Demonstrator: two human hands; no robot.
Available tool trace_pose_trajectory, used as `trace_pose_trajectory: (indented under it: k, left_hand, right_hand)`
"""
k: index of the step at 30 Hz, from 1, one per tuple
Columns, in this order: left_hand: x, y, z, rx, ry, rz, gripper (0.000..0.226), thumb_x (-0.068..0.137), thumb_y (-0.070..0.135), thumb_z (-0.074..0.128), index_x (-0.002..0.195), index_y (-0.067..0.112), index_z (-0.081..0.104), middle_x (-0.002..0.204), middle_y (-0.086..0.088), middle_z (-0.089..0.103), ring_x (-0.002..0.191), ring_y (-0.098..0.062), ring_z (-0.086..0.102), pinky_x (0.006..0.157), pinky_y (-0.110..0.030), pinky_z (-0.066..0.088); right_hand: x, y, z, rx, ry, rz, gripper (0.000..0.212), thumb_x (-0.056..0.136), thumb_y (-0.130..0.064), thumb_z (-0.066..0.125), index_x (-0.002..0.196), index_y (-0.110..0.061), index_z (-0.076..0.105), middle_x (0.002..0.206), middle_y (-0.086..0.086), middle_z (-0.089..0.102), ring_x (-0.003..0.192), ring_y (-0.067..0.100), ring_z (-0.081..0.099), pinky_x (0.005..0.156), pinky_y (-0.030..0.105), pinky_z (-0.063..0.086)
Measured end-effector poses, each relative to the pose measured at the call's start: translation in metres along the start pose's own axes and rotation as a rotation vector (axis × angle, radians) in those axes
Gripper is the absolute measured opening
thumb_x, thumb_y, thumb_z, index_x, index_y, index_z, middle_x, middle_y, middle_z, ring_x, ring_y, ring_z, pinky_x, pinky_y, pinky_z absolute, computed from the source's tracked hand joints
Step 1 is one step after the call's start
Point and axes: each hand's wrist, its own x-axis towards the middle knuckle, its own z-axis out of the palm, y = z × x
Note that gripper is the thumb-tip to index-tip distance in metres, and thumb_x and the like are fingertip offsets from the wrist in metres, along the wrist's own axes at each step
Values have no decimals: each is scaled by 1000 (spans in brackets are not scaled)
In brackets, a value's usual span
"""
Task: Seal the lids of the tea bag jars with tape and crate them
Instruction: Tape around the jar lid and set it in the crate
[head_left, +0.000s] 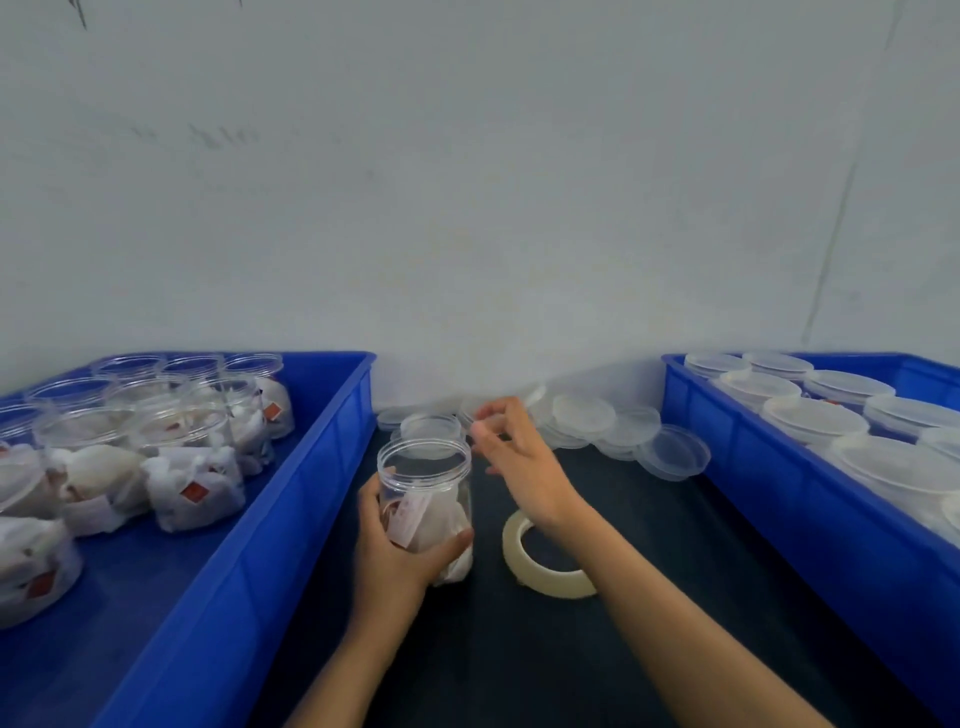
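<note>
Your left hand grips the open jar; right hand reaches, fingers loosely spread, toward the lids. Lidding step; next, pick one lid, then tape.

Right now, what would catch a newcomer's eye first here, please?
The left hand grips an open clear jar of tea bags at the centre, while the right hand reaches toward the loose lids by the wall. A tape roll lies beside the jar, between two blue crates.

Packing workshop, blue crates, stacked lids
</note>
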Motion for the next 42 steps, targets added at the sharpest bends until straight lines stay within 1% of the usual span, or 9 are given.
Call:
trace_pose_trajectory:
  k: [3, 7, 13, 22, 25, 27, 30, 34, 42]
  left_hand:
    - [1, -2, 1, -26, 60, 13, 100, 56, 26, 93, 132, 50, 33, 130, 17, 45, 119, -8, 45, 96, -31, 39]
    - [3, -8, 0, 4, 128, 28, 108, 52, 32, 94, 140, 47, 33, 138, 15, 40, 124, -10, 42, 97, -33, 37]
    - [5, -14, 2, 87, 103, 65, 113, 44, 38, 96, 137, 49, 32, 128, 5, 50, 114, -18, 53, 95, -48, 49]
    - [6, -23, 1, 89, 88, 104, 111, 47, 30, 96, 129, 63, 28, 127, 7, 49, 114, -16, 51, 87, -35, 44]
    - [7, -20, 0, 94, 76, 115, 114, 46, 28, 96, 135, 53, 31, 130, 2, 50, 118, -20, 51, 95, -43, 45]
    - [7, -18, 1, 126, 68, 137, 115, 44, 27, 96, 139, 45, 33, 131, 1, 52, 119, -20, 51, 97, -44, 44]
    - [5, -13, 4, 118, 68, 138, 112, 42, 23, 97, 133, 42, 36, 118, 9, 55, 106, -15, 55, 84, -32, 45]
    - [-5, 1, 6, 176, 47, 180, 93, 39, 34, 96, 105, 46, 32, 96, 26, 53, 82, 1, 57, 63, -22, 40]
    - [-26, 23, 3, 321, -113, 260, 81, 44, 51, 89, 105, 51, 37, 102, 30, 55, 87, 10, 58, 63, -13, 43]
  right_hand:
    - [41, 28, 9, -32, 121, 104, 24, 95, -18, 60, 112, -18, 44, 112, 3, 55, 97, 14, 57, 77, 18, 47]
    - [85, 62, 35, -301, 45, 137, 51, 88, -12, 66, 131, -7, 38, 133, 16, 45, 120, 30, 47, 102, 41, 42]
    - [126, 82, 61, -489, 1, 202, 47, 98, -4, 34, 144, -7, 25, 144, 26, 32, 136, 39, 26, 113, 45, 25]
    - [132, 99, 71, -631, 58, 199, 58, 95, -15, 54, 144, -17, 24, 147, 13, 32, 138, 35, 26, 112, 54, 23]
    - [124, 86, 60, -546, 66, 150, 62, 92, -7, 52, 146, -16, 23, 148, 15, 31, 134, 40, 30, 108, 53, 28]
    - [111, 74, 47, -499, 20, 107, 74, 87, -10, 62, 147, -14, 19, 148, 17, 29, 132, 42, 31, 107, 52, 32]
    - [79, 56, 17, -507, -75, 42, 94, 80, -22, 76, 149, -16, 12, 149, 15, 26, 132, 41, 30, 109, 51, 32]
    - [25, 33, -28, -566, -180, 4, 99, 79, -33, 77, 151, -22, 9, 155, 6, 23, 142, 33, 23, 114, 50, 29]
    - [-72, 17, -69, -488, -148, 31, 100, 72, -28, 80, 144, -42, 12, 151, -10, 24, 136, 17, 32, 112, 43, 35]
